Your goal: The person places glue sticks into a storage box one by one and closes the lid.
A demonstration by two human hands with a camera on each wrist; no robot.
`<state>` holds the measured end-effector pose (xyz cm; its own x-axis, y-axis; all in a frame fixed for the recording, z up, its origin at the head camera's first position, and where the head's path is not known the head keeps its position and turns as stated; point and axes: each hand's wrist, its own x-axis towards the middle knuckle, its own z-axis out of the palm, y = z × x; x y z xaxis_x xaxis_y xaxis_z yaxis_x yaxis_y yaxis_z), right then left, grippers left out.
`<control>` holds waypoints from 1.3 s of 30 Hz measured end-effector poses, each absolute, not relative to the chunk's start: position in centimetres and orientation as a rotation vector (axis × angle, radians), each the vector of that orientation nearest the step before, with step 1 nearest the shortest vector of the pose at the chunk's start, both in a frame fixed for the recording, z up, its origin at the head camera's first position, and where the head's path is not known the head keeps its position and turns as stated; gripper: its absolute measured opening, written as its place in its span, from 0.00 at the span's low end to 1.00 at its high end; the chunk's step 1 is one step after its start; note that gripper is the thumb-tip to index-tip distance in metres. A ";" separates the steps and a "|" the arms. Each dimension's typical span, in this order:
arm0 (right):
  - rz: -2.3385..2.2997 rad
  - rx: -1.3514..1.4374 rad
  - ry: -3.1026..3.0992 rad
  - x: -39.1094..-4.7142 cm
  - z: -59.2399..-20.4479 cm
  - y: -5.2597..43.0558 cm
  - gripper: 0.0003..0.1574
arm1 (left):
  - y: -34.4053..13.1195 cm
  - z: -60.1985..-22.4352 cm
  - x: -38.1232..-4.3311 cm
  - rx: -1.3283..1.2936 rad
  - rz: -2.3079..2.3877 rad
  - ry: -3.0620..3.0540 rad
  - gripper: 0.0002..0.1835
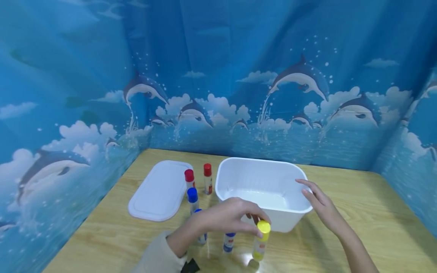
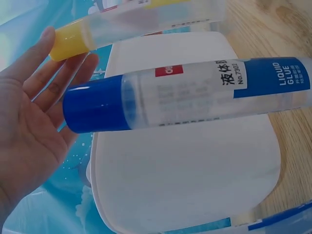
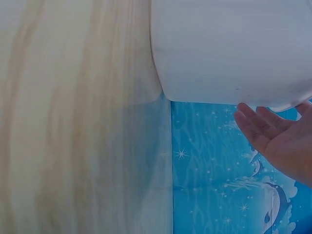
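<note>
The white lid (image 1: 157, 189) is off the white plastic bin (image 1: 283, 220) and lies flat on the desk (image 1: 362, 201) to its left, so the uncovering is done. Six liquid glue bottles can be made out, all outside the bin, and none shows in the part of its inside open to view.

The handling of the yellow-capped glue bottle (image 1: 261, 242) looks unfinished: it stands about upright in front of the bin, and the left hand (image 1: 239, 217) has it by the cap. That grip is closed to the cap's width, thumb on one side and fingers on the other; whether the bottle's base touches the desk, I cannot tell.

The other five appear left to themselves. A red-capped bottle (image 1: 208, 180) stands between lid and bin, and a second red-capped bottle (image 1: 189, 177) is just beside the lid's right edge. Nearer the person come a blue-capped bottle (image 1: 193, 199), another blue one (image 1: 203, 238) partly behind the left forearm, and a third blue one (image 1: 228, 243) beside the yellow.

The right hand (image 1: 321, 206) is at the bin's right rim, its fingers loosely extended and not clenched; how firmly it steadies the bin cannot be told. Putting the lid on is not yet done.
</note>
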<state>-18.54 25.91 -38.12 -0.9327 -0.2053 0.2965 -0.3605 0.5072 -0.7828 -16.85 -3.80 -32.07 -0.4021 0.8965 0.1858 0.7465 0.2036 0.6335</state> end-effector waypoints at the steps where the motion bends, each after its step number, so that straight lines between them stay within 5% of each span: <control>1: 1.404 0.491 -2.577 -18.6 -38.2 25.9 0.22 | -3.8 -32.0 -16.8 1.559 1.003 2.252 0.16; 39: 1.454 0.444 -2.596 -18.4 -38.2 25.8 0.24 | -1.4 -27.0 -17.6 1.456 1.293 2.428 0.17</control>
<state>-18.41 25.81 -38.22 -0.9477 -0.1898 0.2565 -0.3178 0.4912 -0.8110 -17.64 -1.39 -27.02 -0.5620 0.7418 0.3659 0.7175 0.2171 0.6619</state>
